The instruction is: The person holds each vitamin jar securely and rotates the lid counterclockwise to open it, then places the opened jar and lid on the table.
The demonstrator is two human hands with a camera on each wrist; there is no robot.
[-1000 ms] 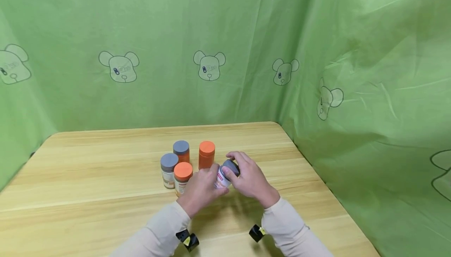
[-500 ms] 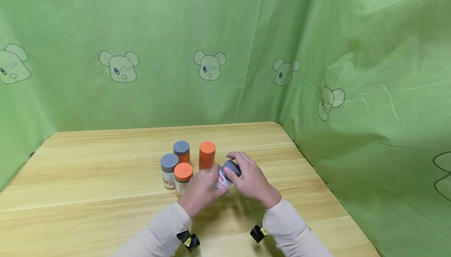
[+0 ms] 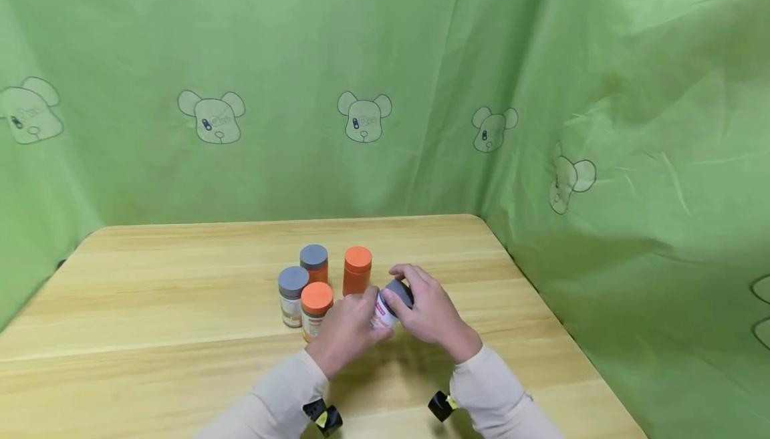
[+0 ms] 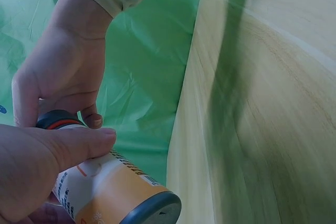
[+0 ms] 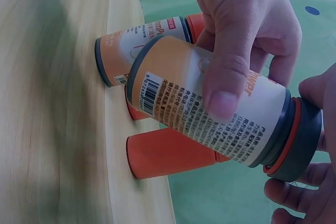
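A jar with a white and orange label [image 5: 178, 93] is held tilted above the table between both hands. My left hand [image 3: 345, 332] grips its body, the thumb lying across the label in the right wrist view. With thumb and fingers, my right hand [image 3: 433, 309] holds the dark grey lid [image 3: 400, 293]. An orange ring [image 5: 287, 137] shows between lid and body in the right wrist view. Just left of my left hand stands an orange-lidded jar [image 3: 317, 300], partly covered by that hand. Behind the held jar is an all-orange jar [image 3: 357, 268].
Two more upright jars stand at the left of the group: a grey-lidded labelled one [image 3: 293, 292] and a grey-lidded orange one [image 3: 314, 262]. They share the wood-grain table [image 3: 150, 305]. Green curtains [image 3: 271, 172] with bear-head drawings hang behind and along the right side.
The head view has shifted slightly, so everything sits a little lower and further right. Both hands keep their hold on the jar and its lid with hardly any visible movement.
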